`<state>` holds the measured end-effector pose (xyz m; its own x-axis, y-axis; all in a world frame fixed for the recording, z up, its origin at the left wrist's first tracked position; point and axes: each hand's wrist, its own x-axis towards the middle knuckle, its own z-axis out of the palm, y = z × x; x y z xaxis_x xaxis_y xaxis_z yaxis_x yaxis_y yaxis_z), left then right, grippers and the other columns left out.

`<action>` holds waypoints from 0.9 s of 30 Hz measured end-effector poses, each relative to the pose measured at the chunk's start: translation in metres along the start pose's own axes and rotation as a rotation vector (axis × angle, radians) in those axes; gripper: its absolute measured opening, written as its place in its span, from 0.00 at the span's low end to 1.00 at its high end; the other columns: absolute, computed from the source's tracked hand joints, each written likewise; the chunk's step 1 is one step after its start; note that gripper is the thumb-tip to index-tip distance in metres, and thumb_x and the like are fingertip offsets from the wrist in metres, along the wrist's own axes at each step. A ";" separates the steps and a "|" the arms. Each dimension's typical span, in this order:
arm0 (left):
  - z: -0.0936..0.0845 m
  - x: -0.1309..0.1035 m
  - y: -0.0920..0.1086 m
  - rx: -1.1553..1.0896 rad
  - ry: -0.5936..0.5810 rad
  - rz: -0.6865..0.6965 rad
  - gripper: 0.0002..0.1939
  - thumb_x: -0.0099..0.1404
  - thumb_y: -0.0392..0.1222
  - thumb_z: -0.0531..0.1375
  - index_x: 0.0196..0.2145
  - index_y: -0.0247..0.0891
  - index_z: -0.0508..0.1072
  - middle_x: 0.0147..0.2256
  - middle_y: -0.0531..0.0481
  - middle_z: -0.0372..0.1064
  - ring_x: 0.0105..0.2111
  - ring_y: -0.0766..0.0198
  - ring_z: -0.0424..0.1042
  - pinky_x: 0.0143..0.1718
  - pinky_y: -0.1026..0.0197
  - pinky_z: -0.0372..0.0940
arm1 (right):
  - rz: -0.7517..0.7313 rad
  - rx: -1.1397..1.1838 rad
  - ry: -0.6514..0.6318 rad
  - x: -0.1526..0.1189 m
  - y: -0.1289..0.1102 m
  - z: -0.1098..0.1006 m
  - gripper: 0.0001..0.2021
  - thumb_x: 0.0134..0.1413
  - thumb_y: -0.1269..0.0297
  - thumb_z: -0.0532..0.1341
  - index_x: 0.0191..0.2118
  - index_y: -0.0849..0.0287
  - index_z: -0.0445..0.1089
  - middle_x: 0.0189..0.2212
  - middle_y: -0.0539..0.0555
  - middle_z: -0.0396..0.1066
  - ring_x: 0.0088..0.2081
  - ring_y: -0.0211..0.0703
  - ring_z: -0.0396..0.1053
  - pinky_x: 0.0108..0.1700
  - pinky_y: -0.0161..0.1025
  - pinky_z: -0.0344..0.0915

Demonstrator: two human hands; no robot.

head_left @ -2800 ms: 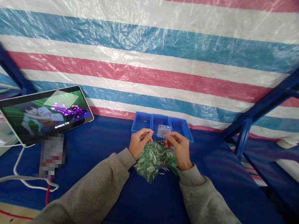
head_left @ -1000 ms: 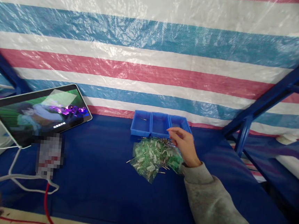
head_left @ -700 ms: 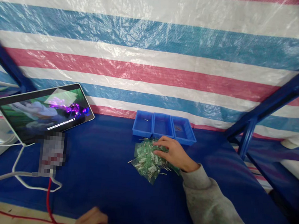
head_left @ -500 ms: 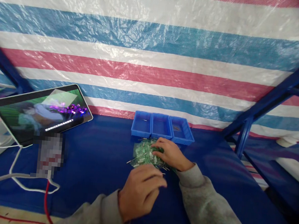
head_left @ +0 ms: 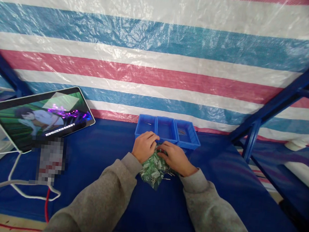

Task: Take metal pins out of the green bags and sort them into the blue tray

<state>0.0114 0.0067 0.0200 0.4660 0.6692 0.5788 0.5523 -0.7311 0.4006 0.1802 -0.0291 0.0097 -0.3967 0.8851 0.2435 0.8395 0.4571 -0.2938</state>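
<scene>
Pile of small packets (head_left: 153,170): clear and green-tinted plastic, mixed with thin metal pins; heaped on a blue table (head_left: 109,141) directly in front of the person, its top partly covered by both hands. One pin (head_left: 166,179) sticks out at the near right edge.

Left hand (head_left: 144,146): over the far left part of the pile, fingers curled and drawn together; whether anything is pinched cannot be told.

Right hand (head_left: 178,158): over the far right part of the pile, thumb and fingers bent inward, fingertips near those of the left hand; a grip cannot be made out.

Sleeves (head_left: 104,194): grey, one on each forearm.

Blue trays, three, side by side just beyond the hands: left tray (head_left: 140,126), with a thin metal piece (head_left: 148,123) inside; middle tray (head_left: 166,129); right tray (head_left: 192,140), holding a small clear packet (head_left: 182,132).

Tablet (head_left: 48,117): at left, tilted, screen lit with an animated picture and a subtitle. Before it, a blurred-out item (head_left: 52,159), with white, grey and red cables nearby.

Striped sheet (head_left: 161,40): red, white and blue, behind the table.

Blue metal frame (head_left: 275,96): at right.
</scene>
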 end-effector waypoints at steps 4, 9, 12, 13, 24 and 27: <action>0.003 -0.008 -0.007 0.054 -0.026 0.009 0.12 0.59 0.28 0.52 0.36 0.38 0.71 0.36 0.48 0.69 0.38 0.62 0.68 0.43 0.60 0.63 | 0.032 -0.038 0.033 -0.001 -0.001 0.000 0.06 0.56 0.62 0.59 0.36 0.56 0.71 0.33 0.53 0.68 0.36 0.41 0.68 0.37 0.35 0.60; 0.003 -0.014 -0.012 0.075 -0.061 -0.020 0.12 0.59 0.28 0.52 0.35 0.39 0.72 0.35 0.49 0.70 0.38 0.62 0.68 0.42 0.61 0.63 | 0.049 -0.094 0.046 -0.002 -0.002 0.003 0.10 0.53 0.55 0.61 0.34 0.57 0.69 0.32 0.52 0.68 0.34 0.41 0.67 0.35 0.36 0.59; 0.002 -0.015 -0.013 0.072 -0.078 -0.008 0.13 0.59 0.28 0.52 0.36 0.38 0.72 0.35 0.49 0.70 0.38 0.63 0.68 0.42 0.61 0.63 | 0.053 -0.113 0.040 -0.001 -0.003 0.006 0.07 0.54 0.59 0.61 0.33 0.57 0.69 0.32 0.52 0.68 0.35 0.41 0.67 0.35 0.36 0.58; 0.001 -0.015 -0.014 0.067 -0.083 -0.004 0.13 0.59 0.28 0.52 0.36 0.38 0.72 0.35 0.49 0.70 0.38 0.63 0.68 0.42 0.61 0.63 | 0.049 -0.116 0.036 -0.001 -0.003 0.007 0.06 0.55 0.61 0.60 0.32 0.57 0.69 0.31 0.52 0.68 0.35 0.41 0.67 0.35 0.36 0.58; -0.010 -0.007 -0.010 -0.149 -0.030 -0.142 0.12 0.66 0.41 0.52 0.41 0.39 0.73 0.36 0.48 0.72 0.33 0.64 0.70 0.38 0.63 0.64 | 0.062 0.019 0.145 -0.002 0.002 -0.001 0.05 0.59 0.66 0.55 0.33 0.57 0.66 0.31 0.53 0.70 0.34 0.42 0.68 0.36 0.36 0.59; -0.005 -0.007 -0.006 -0.261 -0.073 -0.174 0.15 0.64 0.46 0.55 0.45 0.38 0.72 0.37 0.47 0.74 0.32 0.64 0.70 0.36 0.62 0.65 | 0.100 0.112 0.223 -0.002 0.005 -0.006 0.06 0.60 0.65 0.53 0.34 0.56 0.65 0.29 0.51 0.70 0.32 0.42 0.68 0.35 0.36 0.59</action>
<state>0.0012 0.0057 0.0175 0.4336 0.7880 0.4371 0.4362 -0.6080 0.6634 0.1875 -0.0288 0.0127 -0.2115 0.8908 0.4021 0.8190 0.3860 -0.4245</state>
